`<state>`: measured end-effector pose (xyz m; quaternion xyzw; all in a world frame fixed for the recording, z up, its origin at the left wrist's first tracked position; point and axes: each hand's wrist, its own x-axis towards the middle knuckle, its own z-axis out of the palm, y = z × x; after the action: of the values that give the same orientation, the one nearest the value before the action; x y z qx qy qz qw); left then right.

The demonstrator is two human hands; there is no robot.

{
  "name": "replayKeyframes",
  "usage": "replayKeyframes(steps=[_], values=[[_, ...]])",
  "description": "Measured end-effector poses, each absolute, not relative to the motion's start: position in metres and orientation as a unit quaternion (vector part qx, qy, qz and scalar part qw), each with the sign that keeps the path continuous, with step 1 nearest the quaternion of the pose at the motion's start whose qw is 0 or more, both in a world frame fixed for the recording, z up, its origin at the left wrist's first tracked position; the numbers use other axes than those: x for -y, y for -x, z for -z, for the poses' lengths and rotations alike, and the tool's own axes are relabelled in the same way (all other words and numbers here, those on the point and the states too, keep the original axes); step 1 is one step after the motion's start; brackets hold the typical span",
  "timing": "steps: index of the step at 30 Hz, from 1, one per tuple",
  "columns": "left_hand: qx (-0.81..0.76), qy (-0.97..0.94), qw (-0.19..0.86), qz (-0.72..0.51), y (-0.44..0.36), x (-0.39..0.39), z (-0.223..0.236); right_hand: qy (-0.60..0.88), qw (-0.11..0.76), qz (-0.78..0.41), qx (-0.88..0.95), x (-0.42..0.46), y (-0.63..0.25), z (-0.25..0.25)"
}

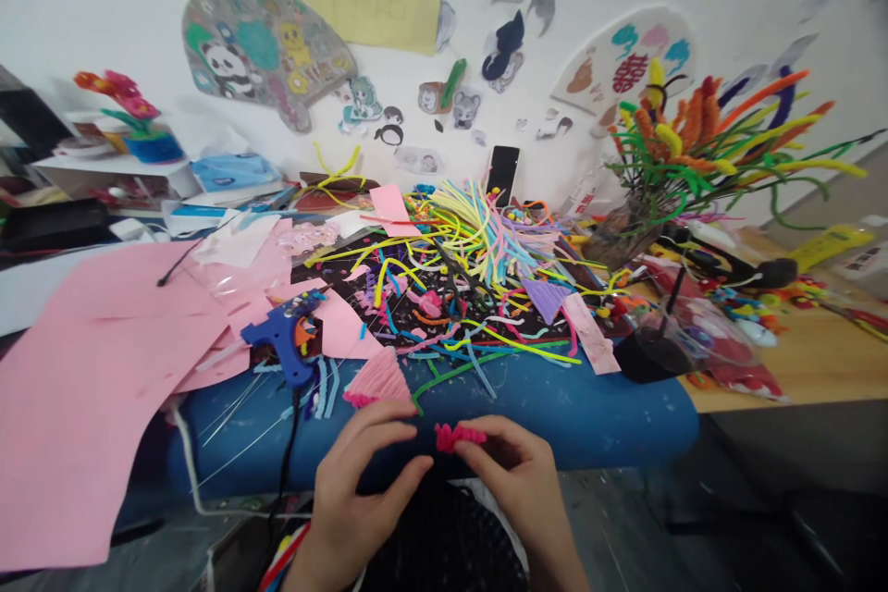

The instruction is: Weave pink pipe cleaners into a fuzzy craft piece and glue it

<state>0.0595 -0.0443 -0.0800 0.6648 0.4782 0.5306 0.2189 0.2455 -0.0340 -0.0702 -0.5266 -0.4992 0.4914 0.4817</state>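
Head view: right hand [517, 472] low at the counter [597, 416] edge, fingers [478, 453] pinching a pink pipe cleaner piece [458, 435]. Left hand [361, 481] just beside it, fingers curled and probably touching the piece's left end, though hard to tell. Pink fan [378, 384] just beyond the left hand; blue glue gun [288, 333] farther left.

Blue table [610, 407] (pipe cleaners [478, 240], pink paper [90, 370])
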Motion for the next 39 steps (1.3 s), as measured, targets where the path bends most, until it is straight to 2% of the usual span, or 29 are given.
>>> replayKeyframes(steps=[3, 6, 10, 13, 19, 25, 29, 34, 39], values=[[-0.515, -0.743, 0.083, -0.419, -0.045, 0.030, 0.087, 0.520, 0.489, -0.514, 0.476, 0.026, -0.248, 0.073], [-0.535, -0.768, 0.041, -0.349, -0.037, 0.016, 0.099, 0.491, 0.477, -0.553, 0.476, 0.019, -0.243, 0.077], [-0.512, -0.780, 0.038, -0.357, -0.030, 0.007, 0.106, 0.453, 0.480, -0.593, 0.462, 0.013, -0.232, 0.078], [-0.501, -0.771, 0.094, -0.383, -0.025, 0.008, 0.100, 0.441, 0.483, -0.612, 0.445, 0.010, -0.228, 0.077], [-0.387, -0.729, 0.305, -0.475, -0.028, 0.020, 0.086, 0.359, 0.514, -0.656, 0.420, 0.013, -0.221, 0.076], [-0.309, -0.641, 0.430, -0.555, -0.045, 0.022, 0.089, 0.363, 0.544, -0.649, 0.388, 0.024, -0.211, 0.073], [-0.289, -0.594, 0.458, -0.595, -0.049, 0.018, 0.091, 0.374, 0.543, -0.638, 0.398, 0.030, -0.217, 0.070], [-0.246, -0.611, 0.467, -0.590, -0.044, 0.012, 0.092, 0.432, 0.518, -0.515, 0.529, 0.039, -0.228, 0.064], [-0.241, -0.620, 0.478, -0.574, -0.037, 0.010, 0.093, 0.450, 0.492, -0.446, 0.598, 0.038, -0.223, 0.060]])
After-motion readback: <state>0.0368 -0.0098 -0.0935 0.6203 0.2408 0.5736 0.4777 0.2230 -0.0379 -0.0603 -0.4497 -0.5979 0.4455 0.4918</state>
